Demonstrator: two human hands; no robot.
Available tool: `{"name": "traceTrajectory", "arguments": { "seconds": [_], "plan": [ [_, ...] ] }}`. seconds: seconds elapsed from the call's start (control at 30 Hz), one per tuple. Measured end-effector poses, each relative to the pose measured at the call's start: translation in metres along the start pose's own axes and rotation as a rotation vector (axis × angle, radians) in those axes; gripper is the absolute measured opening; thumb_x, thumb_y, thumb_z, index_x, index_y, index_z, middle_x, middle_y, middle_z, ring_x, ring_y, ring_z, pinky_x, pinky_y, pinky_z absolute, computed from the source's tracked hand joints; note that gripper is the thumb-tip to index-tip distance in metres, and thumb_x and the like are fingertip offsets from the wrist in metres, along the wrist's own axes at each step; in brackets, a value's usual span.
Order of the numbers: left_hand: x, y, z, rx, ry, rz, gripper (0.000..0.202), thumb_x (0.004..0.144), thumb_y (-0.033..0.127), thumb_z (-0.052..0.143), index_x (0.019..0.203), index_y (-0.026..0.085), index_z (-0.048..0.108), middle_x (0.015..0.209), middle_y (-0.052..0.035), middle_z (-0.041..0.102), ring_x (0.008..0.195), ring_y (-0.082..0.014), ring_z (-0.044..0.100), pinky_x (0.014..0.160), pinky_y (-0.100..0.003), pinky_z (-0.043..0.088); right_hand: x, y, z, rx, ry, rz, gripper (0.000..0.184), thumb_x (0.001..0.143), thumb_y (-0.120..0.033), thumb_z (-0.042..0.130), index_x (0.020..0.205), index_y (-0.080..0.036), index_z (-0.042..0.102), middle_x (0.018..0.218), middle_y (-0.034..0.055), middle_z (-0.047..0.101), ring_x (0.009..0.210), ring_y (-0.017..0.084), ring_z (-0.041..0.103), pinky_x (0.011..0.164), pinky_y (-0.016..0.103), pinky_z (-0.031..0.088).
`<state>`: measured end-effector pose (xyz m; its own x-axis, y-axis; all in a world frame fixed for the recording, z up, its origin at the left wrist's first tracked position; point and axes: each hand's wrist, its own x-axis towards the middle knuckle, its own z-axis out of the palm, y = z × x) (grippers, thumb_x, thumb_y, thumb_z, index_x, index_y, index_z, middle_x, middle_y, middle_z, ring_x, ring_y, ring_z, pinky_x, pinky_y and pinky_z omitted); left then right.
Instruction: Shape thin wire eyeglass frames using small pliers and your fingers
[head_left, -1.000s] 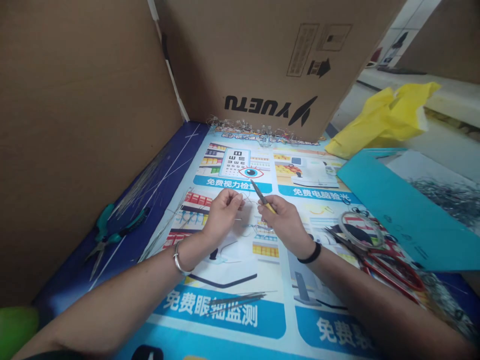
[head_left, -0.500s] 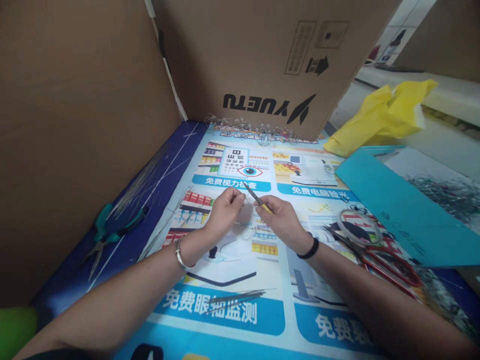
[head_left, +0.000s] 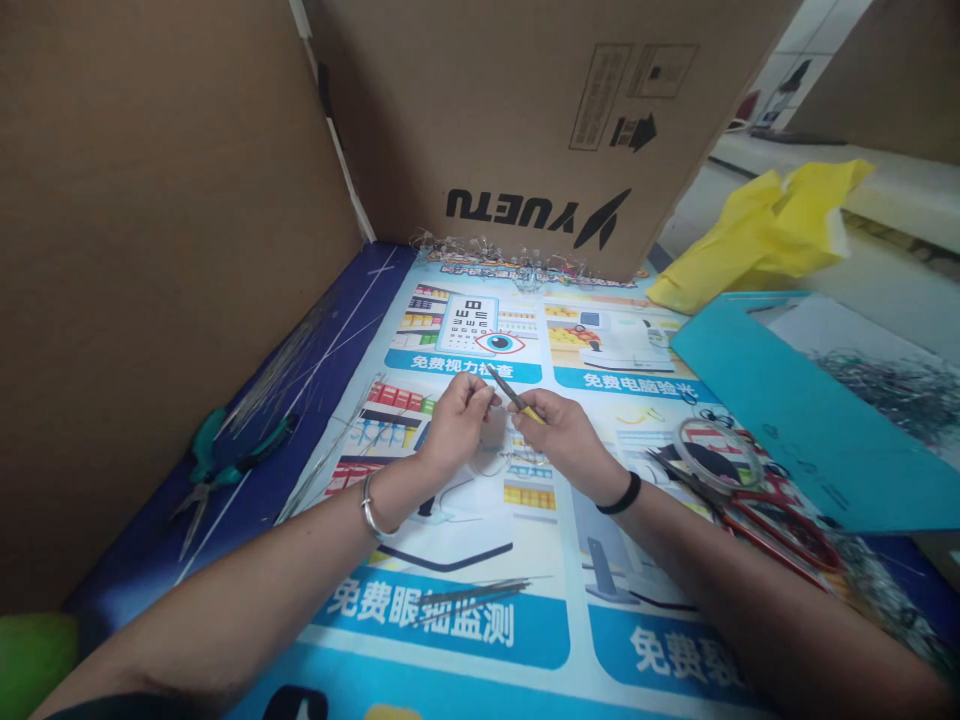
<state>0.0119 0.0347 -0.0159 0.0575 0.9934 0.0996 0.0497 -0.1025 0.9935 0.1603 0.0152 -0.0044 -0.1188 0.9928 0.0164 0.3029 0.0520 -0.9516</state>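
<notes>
My left hand (head_left: 459, 420) is pinched closed on a thin wire that I can barely make out, just above the printed poster mat (head_left: 480, 520). My right hand (head_left: 564, 440) is closed round a slim tool with a yellow handle and a dark metal tip (head_left: 510, 393), which points up and left toward my left fingertips. The two hands almost touch over the middle of the mat. A silver bangle is on my left wrist and a black band on my right.
Teal-handled pliers (head_left: 217, 465) and several long wires (head_left: 285, 370) lie at the left by a cardboard wall. Red scissors (head_left: 772, 525) and a wire coil (head_left: 720, 455) lie at the right. A teal folder (head_left: 795, 420), a yellow bag (head_left: 765, 235) and a cardboard box (head_left: 540, 130) stand behind. Short wires (head_left: 472, 598) lie nearer me.
My hands have drawn a little closer together, and the tool tip has swung left toward my left fingers. The view has shifted slightly.
</notes>
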Motion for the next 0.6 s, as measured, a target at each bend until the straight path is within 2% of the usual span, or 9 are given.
{"name": "traceTrajectory", "arguments": {
  "seconds": [0.2, 0.6],
  "plan": [
    [-0.0023, 0.0038, -0.0015, -0.074, -0.047, -0.019, 0.014, 0.074, 0.024, 0.061, 0.071, 0.019, 0.048, 0.060, 0.0052, 0.048, 0.055, -0.0086, 0.043, 0.053, -0.021, 0.033, 0.0006, 0.0022, -0.0014, 0.007, -0.016, -0.008, 0.019, 0.072, -0.036, 0.057, 0.081, -0.019, 0.056, 0.061, -0.0047, 0.049, 0.050, 0.008, 0.040, 0.047, 0.022, 0.035],
    [-0.0034, 0.0032, -0.0021, 0.002, -0.029, 0.065, 0.011, 0.080, 0.023, 0.052, 0.074, 0.021, 0.042, 0.059, 0.0064, 0.044, 0.050, -0.0081, 0.043, 0.052, -0.021, 0.035, -0.0015, -0.0061, -0.0048, -0.040, -0.078, -0.025, 0.017, 0.075, -0.035, 0.055, 0.081, -0.019, 0.056, 0.066, -0.0035, 0.052, 0.057, 0.010, 0.046, 0.054, 0.024, 0.038]
  ]
}}
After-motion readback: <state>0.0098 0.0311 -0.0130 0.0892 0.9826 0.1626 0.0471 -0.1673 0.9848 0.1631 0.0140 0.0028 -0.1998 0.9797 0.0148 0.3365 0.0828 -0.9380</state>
